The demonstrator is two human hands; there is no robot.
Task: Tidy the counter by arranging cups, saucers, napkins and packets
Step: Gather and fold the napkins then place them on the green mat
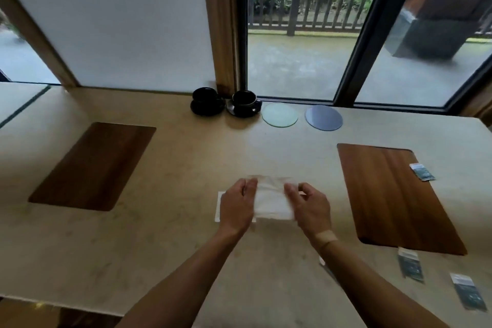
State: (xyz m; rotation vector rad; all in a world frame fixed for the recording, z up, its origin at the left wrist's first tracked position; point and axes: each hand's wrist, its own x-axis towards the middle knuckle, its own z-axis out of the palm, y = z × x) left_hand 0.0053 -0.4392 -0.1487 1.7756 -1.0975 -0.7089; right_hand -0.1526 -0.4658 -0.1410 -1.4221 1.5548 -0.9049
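Note:
A white napkin (pixel 270 198) lies in the middle of the beige counter (pixel 173 234). My left hand (pixel 235 206) pinches its far left corner and my right hand (pixel 308 206) pinches its far right corner; the far edge is lifted off the counter. Part of the napkin's left side is hidden under my left hand. Two black cups on black saucers (pixel 207 101) (pixel 243 104) stand at the back by the window. Three dark packets lie at the right: one (pixel 422 172) beside the right board, two (pixel 410 265) (pixel 468 291) near the front edge.
Two round glass coasters (pixel 279 114) (pixel 323 117) lie to the right of the cups. A wooden board (pixel 93 166) sits at the left and another (pixel 394 194) at the right. A window and wall panel close off the back.

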